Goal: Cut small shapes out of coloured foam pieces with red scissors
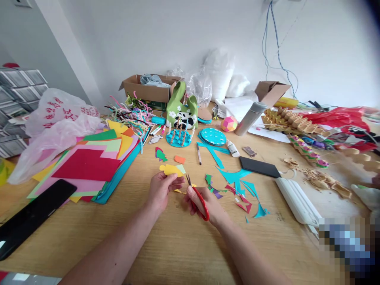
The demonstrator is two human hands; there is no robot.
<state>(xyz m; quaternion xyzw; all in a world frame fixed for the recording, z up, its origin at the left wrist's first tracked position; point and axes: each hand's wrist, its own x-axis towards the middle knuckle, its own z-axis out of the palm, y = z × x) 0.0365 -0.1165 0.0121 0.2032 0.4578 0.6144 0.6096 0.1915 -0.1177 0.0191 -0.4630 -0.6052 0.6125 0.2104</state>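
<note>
A yellow paper cutout [170, 170] with rounded edges is pinched in my left hand [163, 188], fingers closed on its lower edge. My right hand [203, 204] grips red-handled scissors [202, 206], whose tips point up and away, just right of the yellow cutout. A pale green paper piece [181, 169] shows beside the cutout's right end. Small yellow scraps lie between my hands. Beyond them are an orange paper piece [179, 159] and a green and purple fish-shaped cutout [160, 154]. To the right lie turquoise scraps [237, 178] and red scraps [245, 204].
Coloured sheets [86, 170] and a black phone [38, 213] lie left. Farther back stand a green panda bag [182, 111], turquoise discs [213, 137], a glue bottle [232, 149] and a grey flask [251, 118]. A black slab [259, 166] and a white device [298, 202] are right.
</note>
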